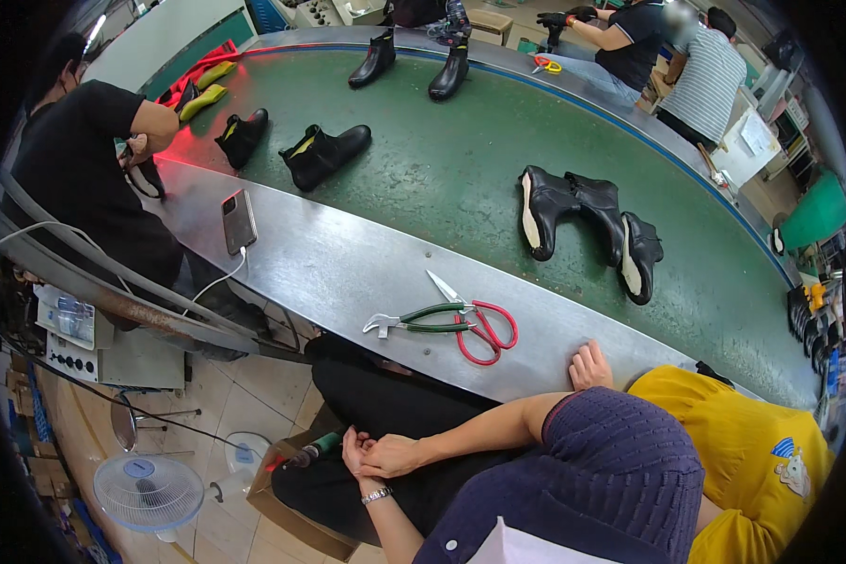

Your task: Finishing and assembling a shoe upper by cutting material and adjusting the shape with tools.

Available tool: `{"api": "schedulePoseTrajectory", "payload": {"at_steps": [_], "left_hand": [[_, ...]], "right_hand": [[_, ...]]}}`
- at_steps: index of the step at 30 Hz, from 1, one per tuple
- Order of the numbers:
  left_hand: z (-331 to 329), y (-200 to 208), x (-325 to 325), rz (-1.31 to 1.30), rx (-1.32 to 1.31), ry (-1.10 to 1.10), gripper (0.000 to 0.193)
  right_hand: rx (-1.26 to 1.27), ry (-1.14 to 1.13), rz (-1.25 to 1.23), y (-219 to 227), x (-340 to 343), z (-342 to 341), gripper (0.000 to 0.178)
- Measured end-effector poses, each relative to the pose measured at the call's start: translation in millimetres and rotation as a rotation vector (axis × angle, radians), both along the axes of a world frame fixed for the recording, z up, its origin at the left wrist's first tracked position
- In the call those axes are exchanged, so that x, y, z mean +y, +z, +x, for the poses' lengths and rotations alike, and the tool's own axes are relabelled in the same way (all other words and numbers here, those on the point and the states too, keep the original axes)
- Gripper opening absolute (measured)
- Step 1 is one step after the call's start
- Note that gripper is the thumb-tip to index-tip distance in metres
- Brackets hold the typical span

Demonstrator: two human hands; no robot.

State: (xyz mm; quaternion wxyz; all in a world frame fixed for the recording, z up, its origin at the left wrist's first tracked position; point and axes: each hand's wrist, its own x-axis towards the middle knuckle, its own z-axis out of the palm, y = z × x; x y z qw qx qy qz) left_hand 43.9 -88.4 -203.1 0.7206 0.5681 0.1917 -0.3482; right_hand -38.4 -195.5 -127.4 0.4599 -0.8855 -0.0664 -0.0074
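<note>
Left hand [353, 449], metal-link wristband [377, 494], right hand [392, 457] touching, grips unclear, cylindrical green tool [323, 445]

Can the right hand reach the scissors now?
Likely yes: the right hand only touches the left hand, and the scissors lie on the table with both loops mostly uncovered; the pliers only cross them near the pivot.

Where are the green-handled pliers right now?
In the head view, the pliers lie near mid-picture on the metal ledge, right of the phone, handles crossing the red-handled scissors.
</note>
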Motion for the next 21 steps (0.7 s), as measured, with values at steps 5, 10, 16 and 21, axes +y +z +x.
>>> {"api": "schedulePoseTrajectory", "payload": {"at_steps": [5, 10, 16, 21], "left_hand": [[-1.1, 1.0, -1.9, -0.004, -0.005, 0.004, 0.022], [-2.7, 0.9, -2.5, -0.016, 0.009, 0.024, 0.022], [0.2, 4.8, -4.3, -0.037, 0.045, 0.012, 0.020], [-4.0, 23.4, -18.8, -0.022, -0.005, 0.102, 0.021]], "right_hand": [[0.033, 0.020, -0.019, 1.5, -2.7, -0.6, 0.057], [0.006, 0.014, -0.006, 1.4, -1.6, -2.1, 0.056], [0.050, 0.003, -0.025, 0.1, -2.2, -0.6, 0.050], [-0.194, -0.070, 0.115, 41.3, -42.5, -5.8, 0.029]]}}
